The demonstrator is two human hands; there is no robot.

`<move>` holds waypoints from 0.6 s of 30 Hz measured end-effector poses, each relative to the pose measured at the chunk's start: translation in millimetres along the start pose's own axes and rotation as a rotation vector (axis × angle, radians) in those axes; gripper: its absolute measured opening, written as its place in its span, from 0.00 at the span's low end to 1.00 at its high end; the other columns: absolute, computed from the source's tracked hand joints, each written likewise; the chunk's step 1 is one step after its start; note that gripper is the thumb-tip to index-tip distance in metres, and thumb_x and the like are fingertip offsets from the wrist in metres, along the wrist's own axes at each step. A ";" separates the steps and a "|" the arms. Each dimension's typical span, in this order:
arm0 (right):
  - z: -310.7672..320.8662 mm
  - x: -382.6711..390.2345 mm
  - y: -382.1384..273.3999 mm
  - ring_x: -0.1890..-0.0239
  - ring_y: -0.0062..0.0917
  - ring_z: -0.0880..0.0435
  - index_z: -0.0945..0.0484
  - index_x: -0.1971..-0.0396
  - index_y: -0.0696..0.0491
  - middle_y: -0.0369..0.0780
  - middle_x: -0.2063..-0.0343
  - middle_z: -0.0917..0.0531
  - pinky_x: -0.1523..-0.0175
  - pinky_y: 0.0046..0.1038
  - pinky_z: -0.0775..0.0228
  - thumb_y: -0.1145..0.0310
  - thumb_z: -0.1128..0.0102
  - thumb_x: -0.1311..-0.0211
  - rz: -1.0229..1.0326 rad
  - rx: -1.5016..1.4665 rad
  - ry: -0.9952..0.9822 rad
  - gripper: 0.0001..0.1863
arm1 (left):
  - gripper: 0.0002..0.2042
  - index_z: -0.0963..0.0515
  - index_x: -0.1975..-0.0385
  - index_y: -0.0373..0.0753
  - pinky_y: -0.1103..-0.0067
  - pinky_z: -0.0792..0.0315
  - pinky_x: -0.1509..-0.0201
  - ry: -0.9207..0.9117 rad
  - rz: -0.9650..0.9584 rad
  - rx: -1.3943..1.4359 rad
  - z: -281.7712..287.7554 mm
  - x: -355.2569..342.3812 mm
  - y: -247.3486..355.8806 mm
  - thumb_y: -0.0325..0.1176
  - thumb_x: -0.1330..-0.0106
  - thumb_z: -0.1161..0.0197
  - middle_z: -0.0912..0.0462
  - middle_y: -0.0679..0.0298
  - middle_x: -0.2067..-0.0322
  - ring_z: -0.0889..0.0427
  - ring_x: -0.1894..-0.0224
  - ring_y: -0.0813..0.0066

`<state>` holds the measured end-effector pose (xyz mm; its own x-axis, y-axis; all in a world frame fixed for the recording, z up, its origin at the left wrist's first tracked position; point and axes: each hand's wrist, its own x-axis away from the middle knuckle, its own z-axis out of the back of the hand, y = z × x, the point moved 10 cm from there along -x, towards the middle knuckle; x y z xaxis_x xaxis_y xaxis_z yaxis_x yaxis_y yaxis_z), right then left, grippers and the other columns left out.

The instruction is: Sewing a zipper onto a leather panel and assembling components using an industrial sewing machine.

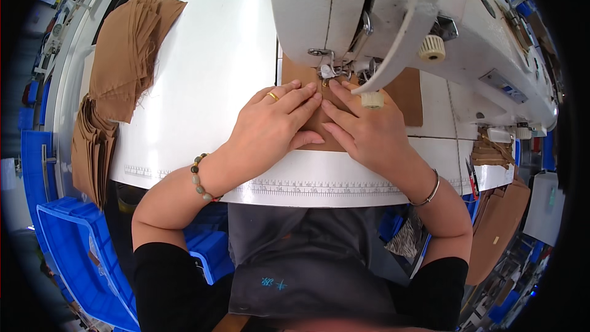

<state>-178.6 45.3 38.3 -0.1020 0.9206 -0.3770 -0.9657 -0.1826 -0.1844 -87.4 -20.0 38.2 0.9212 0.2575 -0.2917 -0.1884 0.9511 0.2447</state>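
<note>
A brown fabric piece point(405, 95) lies flat on the white sewing table, partly beneath the head of a white sewing machine point(319, 12). My left hand point(270, 117) rests on the cloth's left part, its fingers stretched toward the presser foot point(332, 72). From the other side my right hand point(362, 117) presses on the same cloth, fingers extended and fingertips close to the foot. Both palms face down, with the index fingertips almost meeting just in front of the needle area. The machine's curved guard hides some of the right fingers.
Stacks of brown fabric pieces point(126, 49) lie at the table's left, some hanging over its edge point(95, 154). More brown pieces point(491, 150) and scissors point(472, 178) are at the right. A printed ruler point(295, 189) runs along the front edge. Blue bins point(80, 252) stand below left.
</note>
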 end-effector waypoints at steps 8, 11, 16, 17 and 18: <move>-2.5 -2.7 3.7 0.42 0.35 0.15 0.11 0.51 0.49 0.41 0.42 0.15 0.43 0.38 0.27 0.60 0.29 0.38 -0.006 0.041 0.006 0.18 | 0.29 0.17 0.43 0.37 0.62 0.29 0.33 -0.035 -0.005 -0.058 -4.4 -4.8 -2.9 0.52 0.38 0.32 0.18 0.60 0.39 0.20 0.37 0.60; 1.7 -5.0 3.7 0.55 0.37 0.16 0.12 0.52 0.51 0.40 0.53 0.12 0.34 0.46 0.29 0.58 0.28 0.41 0.011 0.033 0.076 0.19 | 0.28 0.16 0.45 0.39 0.60 0.26 0.36 0.049 -0.018 -0.069 0.9 -7.8 -3.8 0.51 0.43 0.29 0.16 0.63 0.53 0.18 0.48 0.60; 2.8 -7.7 6.7 0.55 0.36 0.15 0.12 0.52 0.50 0.39 0.56 0.11 0.34 0.46 0.29 0.59 0.29 0.40 0.011 0.048 0.113 0.18 | 0.28 0.16 0.45 0.40 0.59 0.27 0.35 0.099 -0.020 -0.058 1.7 -11.3 -7.3 0.52 0.41 0.29 0.15 0.63 0.54 0.18 0.48 0.59; 3.3 -7.8 7.6 0.55 0.36 0.15 0.12 0.52 0.50 0.39 0.58 0.11 0.34 0.46 0.29 0.59 0.29 0.40 0.005 0.041 0.120 0.18 | 0.28 0.16 0.45 0.40 0.59 0.28 0.34 0.098 -0.015 -0.057 1.4 -11.3 -8.3 0.52 0.41 0.30 0.15 0.63 0.54 0.17 0.47 0.59; 3.4 -8.0 8.4 0.55 0.36 0.15 0.12 0.52 0.50 0.39 0.58 0.11 0.34 0.46 0.29 0.59 0.29 0.40 0.000 0.040 0.122 0.18 | 0.28 0.16 0.45 0.40 0.59 0.28 0.34 0.095 -0.019 -0.057 1.2 -11.2 -8.3 0.52 0.41 0.30 0.15 0.63 0.54 0.17 0.47 0.59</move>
<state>-186.7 37.6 42.9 -0.0749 0.8713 -0.4851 -0.9748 -0.1666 -0.1487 -95.8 -31.0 40.5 0.8890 0.2517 -0.3826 -0.1926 0.9634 0.1864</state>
